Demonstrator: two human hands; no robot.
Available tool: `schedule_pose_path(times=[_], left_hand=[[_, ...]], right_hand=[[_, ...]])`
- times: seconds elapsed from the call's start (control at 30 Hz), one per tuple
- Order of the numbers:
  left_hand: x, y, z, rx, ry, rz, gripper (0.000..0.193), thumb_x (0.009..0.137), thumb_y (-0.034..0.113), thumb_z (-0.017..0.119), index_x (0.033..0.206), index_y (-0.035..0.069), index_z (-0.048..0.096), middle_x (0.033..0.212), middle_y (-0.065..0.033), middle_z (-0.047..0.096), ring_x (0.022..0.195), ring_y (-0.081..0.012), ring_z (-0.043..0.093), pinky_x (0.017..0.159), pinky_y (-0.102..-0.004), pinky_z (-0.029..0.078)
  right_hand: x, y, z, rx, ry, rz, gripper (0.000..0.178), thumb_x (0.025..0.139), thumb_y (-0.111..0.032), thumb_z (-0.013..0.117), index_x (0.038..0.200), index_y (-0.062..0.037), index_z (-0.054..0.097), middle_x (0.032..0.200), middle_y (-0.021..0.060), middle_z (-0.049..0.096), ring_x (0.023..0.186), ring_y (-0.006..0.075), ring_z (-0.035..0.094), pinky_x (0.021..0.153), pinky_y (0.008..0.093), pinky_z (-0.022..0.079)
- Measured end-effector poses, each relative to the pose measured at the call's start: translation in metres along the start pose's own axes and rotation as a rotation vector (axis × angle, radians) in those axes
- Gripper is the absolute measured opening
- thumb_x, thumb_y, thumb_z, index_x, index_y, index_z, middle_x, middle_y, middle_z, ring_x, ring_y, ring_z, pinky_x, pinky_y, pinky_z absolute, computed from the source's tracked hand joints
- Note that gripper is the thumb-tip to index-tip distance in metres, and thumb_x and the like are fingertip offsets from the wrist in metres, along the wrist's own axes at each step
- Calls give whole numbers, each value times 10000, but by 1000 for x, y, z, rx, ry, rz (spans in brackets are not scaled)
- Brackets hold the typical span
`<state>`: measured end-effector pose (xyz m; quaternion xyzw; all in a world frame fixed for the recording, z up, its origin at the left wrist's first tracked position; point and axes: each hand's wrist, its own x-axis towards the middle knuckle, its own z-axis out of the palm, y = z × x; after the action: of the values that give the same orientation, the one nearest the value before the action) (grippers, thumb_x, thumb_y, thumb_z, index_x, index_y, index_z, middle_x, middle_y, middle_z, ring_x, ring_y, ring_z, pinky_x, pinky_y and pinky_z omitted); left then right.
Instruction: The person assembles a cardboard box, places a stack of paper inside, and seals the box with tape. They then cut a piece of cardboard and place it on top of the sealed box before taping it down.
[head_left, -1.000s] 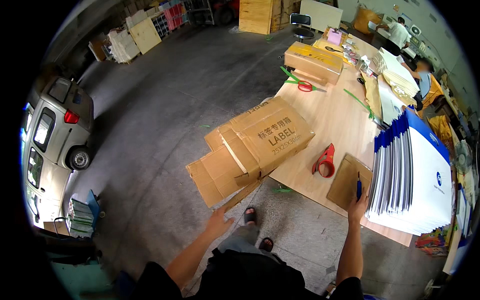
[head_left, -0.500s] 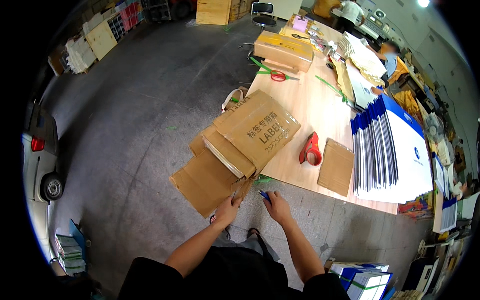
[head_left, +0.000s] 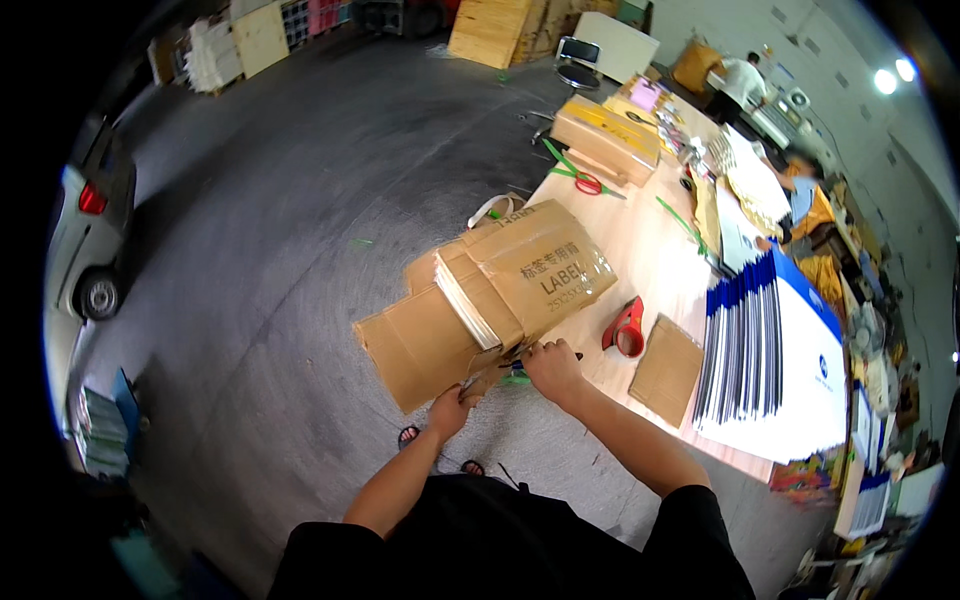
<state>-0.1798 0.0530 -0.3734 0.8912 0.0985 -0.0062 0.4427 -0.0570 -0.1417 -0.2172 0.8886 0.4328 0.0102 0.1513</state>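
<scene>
A brown cardboard box [head_left: 545, 265] with dark print lies at the near left corner of the table, its opened flaps hanging over the edge. White sheets [head_left: 462, 300] show at its opening. My left hand [head_left: 449, 410] is closed on a lower cardboard flap [head_left: 484, 386], below the box. Closed round a slim blue-and-black tool [head_left: 517, 366], my right hand [head_left: 552, 370] presses against the box's near lower corner. The tool's dark end sticks out on the right of the fist; its working tip is hidden at the cardboard.
On the table [head_left: 640, 230] are a red tape dispenser [head_left: 626, 332], a flat cardboard piece [head_left: 667, 370], red-handled scissors [head_left: 588, 184], a long taped box [head_left: 608, 135] and a stack of blue-and-white folders [head_left: 745, 350]. A parked vehicle [head_left: 100, 230] stands left. Two people are beyond the table.
My right hand has moved left and up with the blue tool, from free air to the box's corner. My left hand keeps its hold on the flap. The view has shifted.
</scene>
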Motion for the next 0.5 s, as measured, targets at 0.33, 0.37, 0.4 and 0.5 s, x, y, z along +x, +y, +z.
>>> schedule_pose_path(times=[0.33,0.37,0.4,0.5], left_hand=[[-15,29,-11,-140,-231,-206,356,974,370,578,1194,95,627,1058,-167,719,961,-279,713,797,-408,553],[-14,19,-11,-25,-194,-211,356,978,392,563,1218,136,626,1095,-146,717,1001,-298,701,829,-441,544],[-13,12,-9,91,-167,-207,360,982,414,548,1243,178,625,1131,-124,716,1042,-317,688,861,-474,534],[-10,-7,2,157,-191,-418,401,996,487,487,1289,249,620,1280,-91,663,1199,-293,620,983,-511,464]], right_hand=[[18,7,9,-207,160,-310,150,803,-159,614,884,-87,718,786,91,723,810,235,705,748,364,515],[20,0,-1,-197,168,-310,152,803,-157,611,884,-86,718,782,91,723,809,235,706,735,366,517],[20,-4,-8,-191,169,-297,153,803,-156,608,884,-86,718,777,91,722,809,234,708,723,368,519],[24,-2,-18,-214,70,-329,151,816,-145,591,875,-67,706,811,114,722,802,246,708,695,378,525]])
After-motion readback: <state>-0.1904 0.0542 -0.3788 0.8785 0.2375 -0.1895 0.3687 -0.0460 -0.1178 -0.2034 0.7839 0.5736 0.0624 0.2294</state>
